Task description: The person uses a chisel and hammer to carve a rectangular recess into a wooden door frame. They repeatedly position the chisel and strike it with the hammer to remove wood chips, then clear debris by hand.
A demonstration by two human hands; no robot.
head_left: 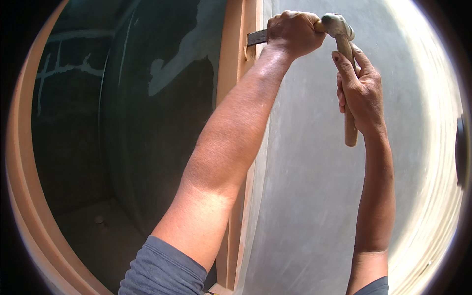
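Observation:
My left hand (295, 33) is closed round the handle of a chisel (257, 37), whose flat metal blade points left into a notch in the upright of a wooden door frame (235, 64). The butt of the chisel's handle sticks out on the right side of my fist. A hammer (350, 123) with a wooden handle is gripped in my right hand (363, 91). Its metal head is right at the chisel's butt; whether they touch I cannot tell. My right thumb lies up along the hammer's handle.
A smooth grey wall (305, 196) stands right of the frame, brightly lit at its far right. Left of the upright, the opening shows a dark room (157, 128) with patchy plastered walls. Another wooden upright (24, 147) curves along the left rim. A dark object (460, 150) sits at the right edge.

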